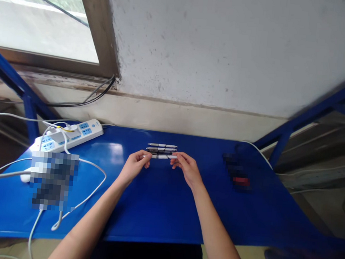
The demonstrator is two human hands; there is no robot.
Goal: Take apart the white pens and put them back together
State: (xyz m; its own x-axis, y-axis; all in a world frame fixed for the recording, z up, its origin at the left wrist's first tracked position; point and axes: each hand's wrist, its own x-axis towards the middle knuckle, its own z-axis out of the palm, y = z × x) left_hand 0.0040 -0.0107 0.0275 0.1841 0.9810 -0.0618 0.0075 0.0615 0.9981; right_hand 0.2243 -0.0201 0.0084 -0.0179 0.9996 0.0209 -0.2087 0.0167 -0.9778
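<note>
A white pen with dark markings [162, 157] lies crosswise between my two hands. The thumb and fingers of my left hand [136, 162] pinch its left end, and my right hand [185, 167] pinches its right end. Just beyond it, toward the wall, similar pens [161, 146] lie side by side on the blue table [160, 205], roughly parallel to the held one. The nearest of these is partly hidden by the held pen and my fingers.
A white power strip [92, 132] with plugs and looping white cables [99, 169] takes up the left side, beside a blurred-out object [54, 181]. Dark items, one with red [241, 181], lie at the right. Blue frame bars [280, 143] rise at both sides.
</note>
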